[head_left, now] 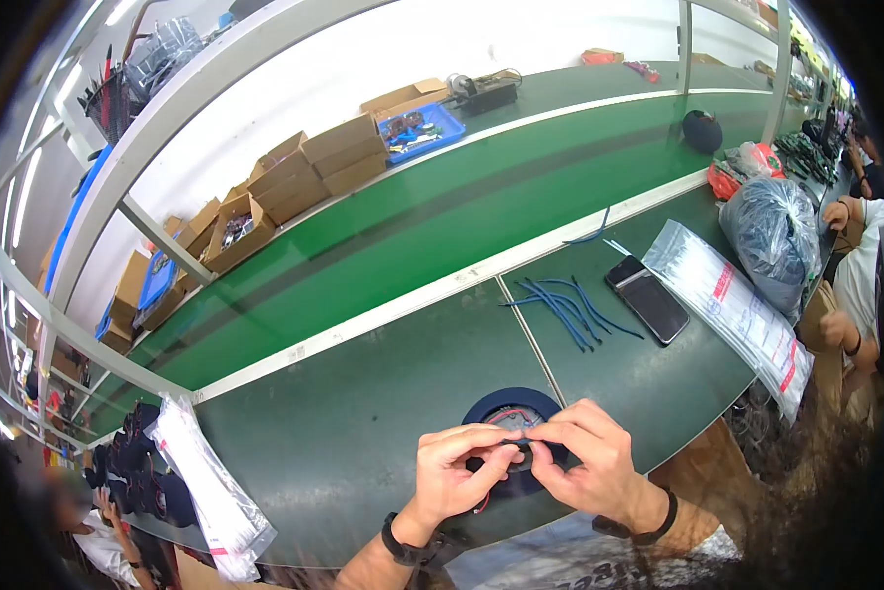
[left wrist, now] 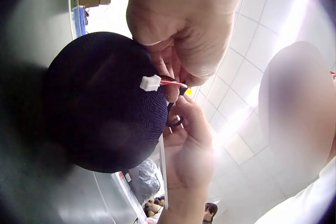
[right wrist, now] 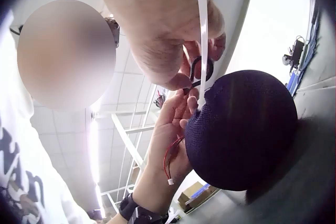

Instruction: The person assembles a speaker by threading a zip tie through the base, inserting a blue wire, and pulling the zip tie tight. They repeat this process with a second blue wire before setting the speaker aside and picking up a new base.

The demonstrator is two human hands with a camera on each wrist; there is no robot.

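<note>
A round, dark navy, mesh-covered piece [head_left: 506, 396] sits on the bench, its hollow side facing up in the head view. Over it, both hands meet at the fingertips. My left hand [head_left: 459, 470] pinches one end of a short dark strip [right wrist: 195, 84], and red and black wires [right wrist: 167, 158] with a white connector [left wrist: 150, 83] hang by its fingers. My right hand [head_left: 591, 454] pinches the same strip, which curls into a loop beside its fingers. A white cable tie [right wrist: 203, 35] runs along the right hand down to the navy piece. The fingers partly hide the strip.
Several dark blue strips [head_left: 572, 307] lie beyond the hands, beside a phone [head_left: 648, 300]. Bags of white cable ties [head_left: 732, 305] lie right and left. A green belt [head_left: 412, 216] runs behind, with cardboard boxes [head_left: 344, 152] and a blue tray [head_left: 427, 138] past it.
</note>
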